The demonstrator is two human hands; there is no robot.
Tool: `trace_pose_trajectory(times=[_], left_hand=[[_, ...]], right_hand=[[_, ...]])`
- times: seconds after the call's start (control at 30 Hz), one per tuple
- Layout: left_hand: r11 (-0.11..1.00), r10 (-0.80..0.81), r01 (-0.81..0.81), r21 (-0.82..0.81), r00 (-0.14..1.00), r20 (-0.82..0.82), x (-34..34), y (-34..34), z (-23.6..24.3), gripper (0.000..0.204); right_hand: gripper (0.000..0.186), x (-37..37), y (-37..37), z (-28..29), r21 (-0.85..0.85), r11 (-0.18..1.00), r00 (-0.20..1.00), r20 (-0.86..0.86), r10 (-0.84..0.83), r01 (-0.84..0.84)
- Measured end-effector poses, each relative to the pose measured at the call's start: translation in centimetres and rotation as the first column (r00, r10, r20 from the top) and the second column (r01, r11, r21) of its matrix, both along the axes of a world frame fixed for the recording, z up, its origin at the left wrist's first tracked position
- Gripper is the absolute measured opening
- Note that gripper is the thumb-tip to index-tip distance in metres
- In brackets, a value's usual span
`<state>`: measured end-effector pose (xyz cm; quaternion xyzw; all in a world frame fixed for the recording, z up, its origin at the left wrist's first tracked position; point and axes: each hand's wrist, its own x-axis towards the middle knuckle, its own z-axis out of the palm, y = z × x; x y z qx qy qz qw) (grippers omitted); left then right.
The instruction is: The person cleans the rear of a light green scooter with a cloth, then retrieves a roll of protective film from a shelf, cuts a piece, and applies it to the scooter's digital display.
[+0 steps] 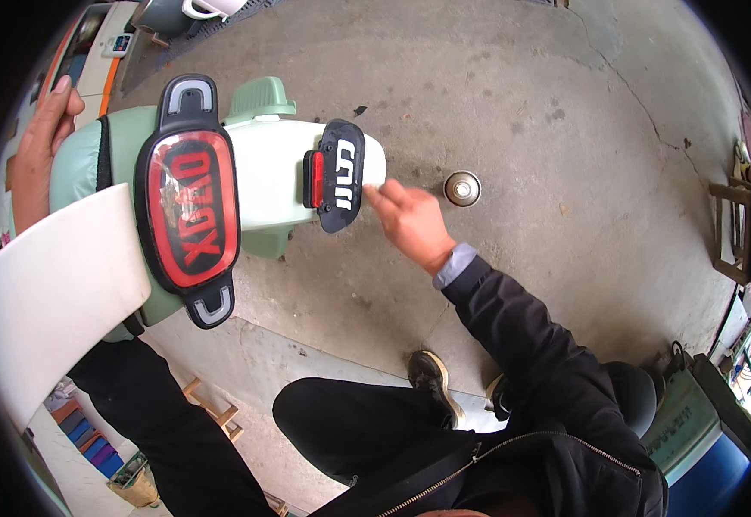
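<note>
white curved panel (65, 276): nearest the camera, along the left; its right edge meets the oval panel's rim in view, contact unclear.
oval panel (190, 207): red face, black rim, a looped tab at each end, crossing the green-and-white body (272, 177) from edge to edge.
black plate (342, 177): across the body near its rounded right end, lower tip past the body's edge; red strip (317, 179) at its left side.
right hand (414, 226): fingers bent, fingertips at the plate's lower right edge; whether they grip it, cannot tell.
left hand (48, 129): beside the pale green seat (78, 164), loosely spread, released.
metal can (462, 188): upright on the concrete floor (548, 189), apart from the right hand.
room: a concrete gap between body end and can; a wider stretch onward to the wooden frame (731, 228) at the floor's right edge.
</note>
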<state>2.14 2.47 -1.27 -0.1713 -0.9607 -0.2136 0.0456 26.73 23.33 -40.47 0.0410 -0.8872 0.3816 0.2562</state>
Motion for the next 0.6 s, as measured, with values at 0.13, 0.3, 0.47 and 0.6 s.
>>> trace_pose_trajectory(times=[0.13, 0.3, 0.47, 0.6], left_hand=[[0.949, -0.278, 0.254, -0.185, 0.954, -0.117, 1.2, 0.5, -0.1, 0.033], [0.986, -0.027, 0.008, 0.165, 0.993, 0.117, 1.8, 1.7, 0.1, 0.034], [0.985, -0.079, 0.063, 0.163, 0.992, 0.098, 1.9, 2.2, 0.2, 0.036], [0.977, -0.046, 0.017, 0.211, 0.990, 0.132, 1.5, 1.8, 0.1, 0.037]], right_hand=[[0.038, 0.0, 0.0, -0.2, -0.021, 0.998, 0.998, 0.025, -0.053, 0.054], [0.032, 4.1, -3.2, 0.3, -0.195, 0.968, 0.986, 0.087, -0.144, 0.158], [0.015, 3.8, -3.4, -0.1, -0.405, 0.865, 0.953, 0.183, -0.242, 0.298], [0.016, 3.8, -4.0, 0.6, -0.439, 0.842, 0.945, 0.232, -0.232, 0.314]])
